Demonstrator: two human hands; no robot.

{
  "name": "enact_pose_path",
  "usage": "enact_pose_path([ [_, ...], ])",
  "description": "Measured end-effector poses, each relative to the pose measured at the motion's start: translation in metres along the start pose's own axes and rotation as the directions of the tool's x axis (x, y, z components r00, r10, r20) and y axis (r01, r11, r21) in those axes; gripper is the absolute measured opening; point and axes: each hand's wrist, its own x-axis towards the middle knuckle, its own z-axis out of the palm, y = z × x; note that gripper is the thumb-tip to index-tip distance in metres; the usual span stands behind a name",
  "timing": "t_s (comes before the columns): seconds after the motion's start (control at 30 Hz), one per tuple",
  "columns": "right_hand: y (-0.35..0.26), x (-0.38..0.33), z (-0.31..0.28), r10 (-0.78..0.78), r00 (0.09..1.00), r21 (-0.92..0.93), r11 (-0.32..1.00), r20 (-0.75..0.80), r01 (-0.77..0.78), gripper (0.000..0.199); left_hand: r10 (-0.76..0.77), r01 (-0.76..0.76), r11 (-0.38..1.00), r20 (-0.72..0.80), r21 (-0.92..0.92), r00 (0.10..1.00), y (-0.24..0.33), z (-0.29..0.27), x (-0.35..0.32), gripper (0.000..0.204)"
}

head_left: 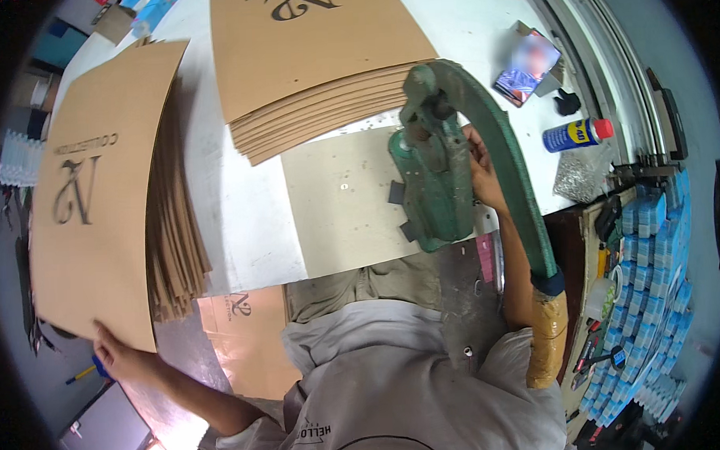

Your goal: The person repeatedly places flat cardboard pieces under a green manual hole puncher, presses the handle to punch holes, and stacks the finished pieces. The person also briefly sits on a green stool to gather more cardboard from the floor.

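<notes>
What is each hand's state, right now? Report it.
Left hand: closed on the cardboard sheet at its near edge.
Right hand: cannot tell; partly hidden behind the green press.

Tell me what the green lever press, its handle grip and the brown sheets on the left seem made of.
Green lever press: probably cast metal under worn green paint, judging by its chunky, scuffed body. Handle grip: apparently wrapped in glossy tan tape, with wrinkles showing; what lies beneath is hidden. Brown sheets: likely matte cardboard, with dull brown faces and thick edges.
</notes>
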Motion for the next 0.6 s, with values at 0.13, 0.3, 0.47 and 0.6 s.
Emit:
enact_pose_path([
  [0.13,0.007,0.019,0.019,0.057,0.995,-0.064,0.997,0.087,-0.052,0.016,0.034,-0.039,0.989,-0.034,-0.142,0.999,-0.027,0.015,-0.008,0.031],
  [0.3,0.004,0.019,0.028,0.100,0.989,-0.120,0.989,0.111,-0.086,0.015,0.058,-0.062,0.970,-0.024,-0.234,0.998,-0.035,0.021,0.001,0.029],
  [0.47,0.004,0.017,0.027,0.119,0.985,-0.159,0.982,0.123,-0.098,0.015,0.023,-0.027,0.982,-0.024,-0.185,0.999,-0.038,0.021,-0.007,0.031],
  [0.6,0.003,0.013,0.025,0.117,0.987,-0.187,0.978,0.113,-0.094,0.015,0.476,-0.428,0.879,-0.397,0.209,0.785,-0.015,0.027,-0.028,0.029],
])
